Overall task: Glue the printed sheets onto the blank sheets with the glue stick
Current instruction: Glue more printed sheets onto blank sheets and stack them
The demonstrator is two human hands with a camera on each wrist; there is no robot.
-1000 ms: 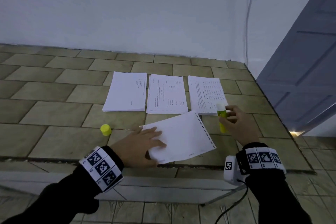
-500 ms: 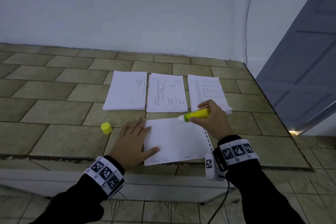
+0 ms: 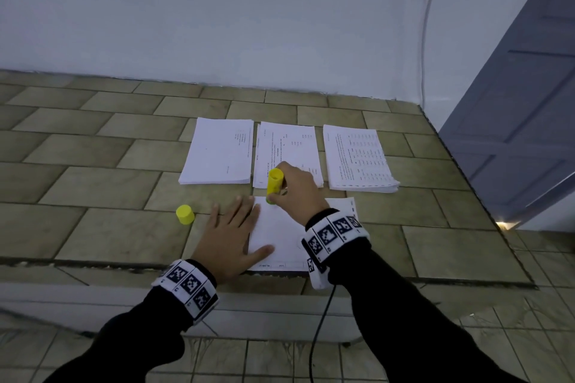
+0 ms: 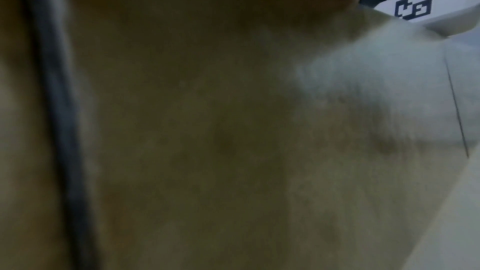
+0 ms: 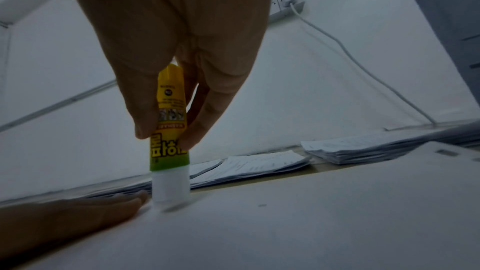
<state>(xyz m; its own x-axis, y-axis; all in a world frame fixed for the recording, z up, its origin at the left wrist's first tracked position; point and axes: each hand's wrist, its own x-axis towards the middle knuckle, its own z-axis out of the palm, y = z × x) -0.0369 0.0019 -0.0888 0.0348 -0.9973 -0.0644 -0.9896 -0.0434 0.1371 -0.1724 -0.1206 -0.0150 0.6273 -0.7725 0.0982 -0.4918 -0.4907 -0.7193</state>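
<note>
A white sheet (image 3: 280, 236) lies on the tiled ledge near its front edge. My left hand (image 3: 231, 235) lies flat with spread fingers on the sheet's left edge. My right hand (image 3: 295, 193) grips a yellow glue stick (image 3: 274, 185) upright, its white tip (image 5: 170, 194) pressed on the sheet's far left corner, close to the left fingertips (image 5: 141, 195). The yellow cap (image 3: 184, 214) stands on the tiles to the left. Three stacks lie behind: a mostly blank one (image 3: 219, 151), a printed middle one (image 3: 286, 149) and a printed right one (image 3: 357, 162). The left wrist view is a blur.
A white wall (image 3: 249, 25) rises behind the ledge, with a cable (image 3: 427, 25) running down it. A grey door (image 3: 522, 102) stands at the right. The ledge (image 3: 93, 183) drops off in front to a tiled floor (image 3: 513, 305).
My right hand swung the glue stick from lying sideways to upright and set its tip down on the sheet's far left corner. The sheet was squared up; my left hand stays flat on it.
</note>
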